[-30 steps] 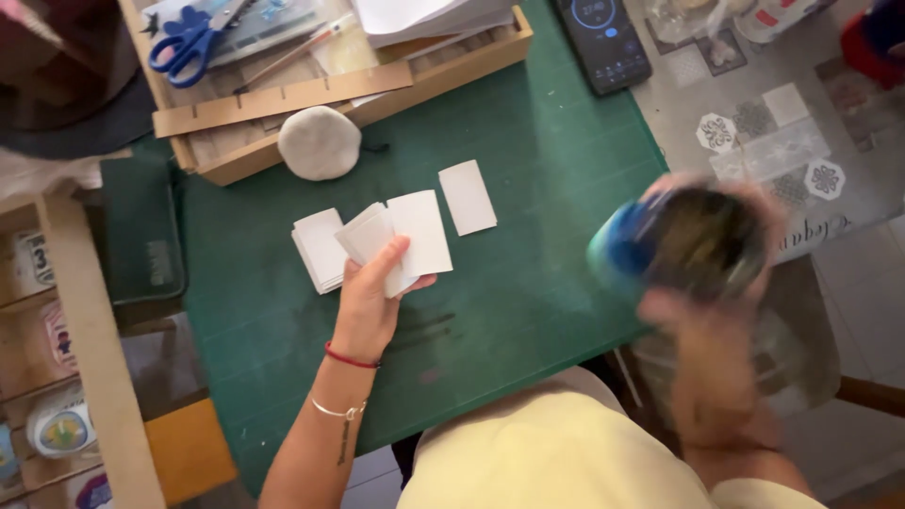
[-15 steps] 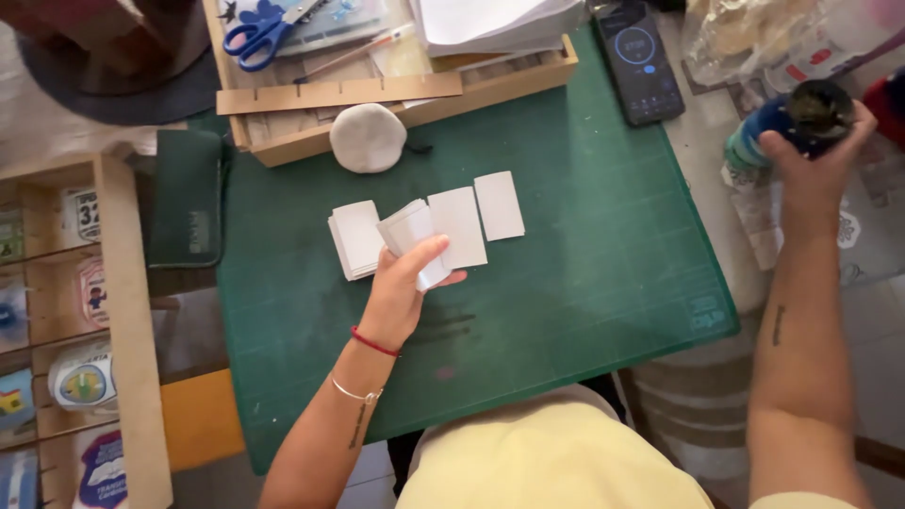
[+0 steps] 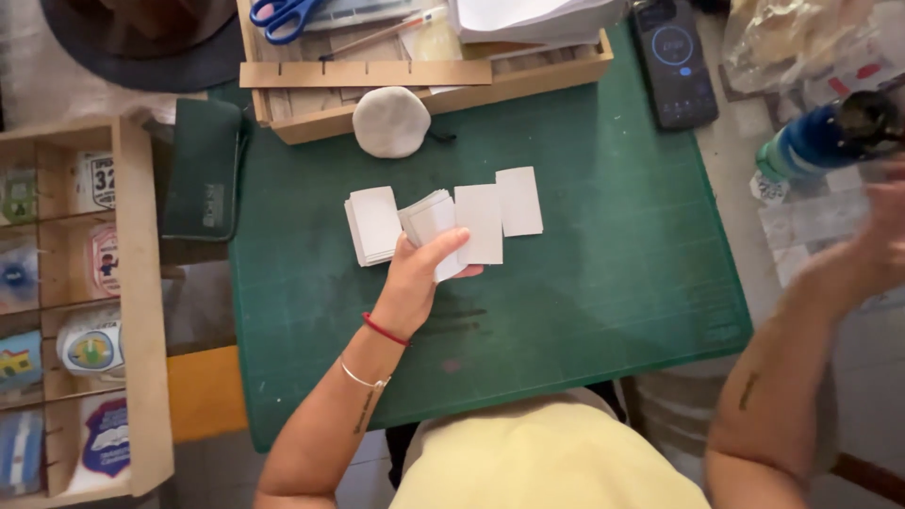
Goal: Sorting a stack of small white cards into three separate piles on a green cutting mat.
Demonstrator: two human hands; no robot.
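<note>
Your left hand (image 3: pixel 415 283) lies on the green mat (image 3: pixel 584 302), fingers curled around a small fanned stack of white cards (image 3: pixel 429 221), thumb pressed over its lower edge. Just left of that stack sits a second pile (image 3: pixel 373 223) of the same cards, squared up and flat on the mat. To the right, a single card (image 3: pixel 479 223) touches the held stack, and another card (image 3: pixel 518 201) lies slightly higher, overlapping its right edge.

Your right hand (image 3: pixel 881 240) is at the far right edge of the view, off the mat and well apart from the cards. It is blurred, so you cannot tell whether its fingers are spread or closed. Just above it a blue bottle (image 3: pixel 815 141) lies tilted on the desk; whether the hand touches it is unclear.

Behind the cards, a round grey lump (image 3: pixel 391 121) rests against a wooden tray (image 3: pixel 424 94) that holds blue-handled scissors (image 3: pixel 287 14) and papers. A phone (image 3: pixel 674 61) lies at the mat's top right corner, and a dark green pouch (image 3: pixel 203 170) at its left edge.
</note>
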